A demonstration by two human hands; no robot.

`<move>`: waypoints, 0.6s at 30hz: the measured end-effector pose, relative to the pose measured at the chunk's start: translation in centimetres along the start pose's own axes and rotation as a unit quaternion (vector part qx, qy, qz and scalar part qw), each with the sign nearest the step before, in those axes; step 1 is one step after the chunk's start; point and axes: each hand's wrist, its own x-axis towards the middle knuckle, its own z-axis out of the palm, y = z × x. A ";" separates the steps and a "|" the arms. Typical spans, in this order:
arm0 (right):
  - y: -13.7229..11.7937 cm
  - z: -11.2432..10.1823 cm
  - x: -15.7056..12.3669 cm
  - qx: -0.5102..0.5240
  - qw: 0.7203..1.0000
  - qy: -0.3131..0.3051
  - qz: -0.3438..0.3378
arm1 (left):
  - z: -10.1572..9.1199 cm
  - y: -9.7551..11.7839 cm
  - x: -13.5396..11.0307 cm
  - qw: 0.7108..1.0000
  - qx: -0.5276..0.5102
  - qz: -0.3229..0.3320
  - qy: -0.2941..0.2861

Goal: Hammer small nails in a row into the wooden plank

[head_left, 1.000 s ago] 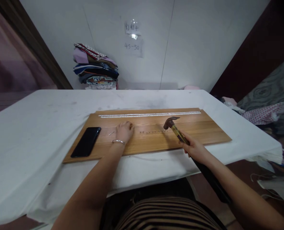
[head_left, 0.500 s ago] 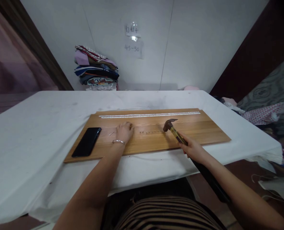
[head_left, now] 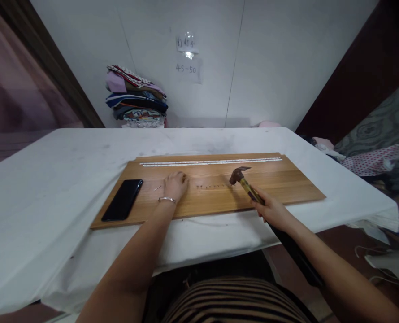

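My right hand (head_left: 270, 207) is wrapped round the handle of a claw hammer (head_left: 245, 184). The hammer's rusty head hangs just over the right end of a row of small dark nails (head_left: 210, 186) in the wooden board (head_left: 280, 179). To the left of that row my left hand (head_left: 175, 185), with a bracelet at the wrist, rests on the board. Its fingers are curled together, and what they may hold is hidden. Beside this hand lies one loose nail (head_left: 157, 188).
A black phone (head_left: 123, 200) lies on the board's left end. Two white strips (head_left: 213, 162) run along its far edge. Underneath is a table with a white cloth (head_left: 68, 179). Folded clothes (head_left: 137, 96) are stacked at the back, by the wall with paper notes (head_left: 188, 69).
The view has shifted very slightly. Both hands and the hammer stay practically where they were.
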 end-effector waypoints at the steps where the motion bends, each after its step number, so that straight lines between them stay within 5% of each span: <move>1: -0.1 0.0 0.0 0.002 1.000 0.004 -0.001 | 0.0 0.0 0.0 1.000 0.002 -0.001 0.000; 18: -0.5 0.1 0.0 -0.010 1.000 -0.003 0.001 | 0.3 -0.2 0.1 1.000 -0.010 -0.002 0.008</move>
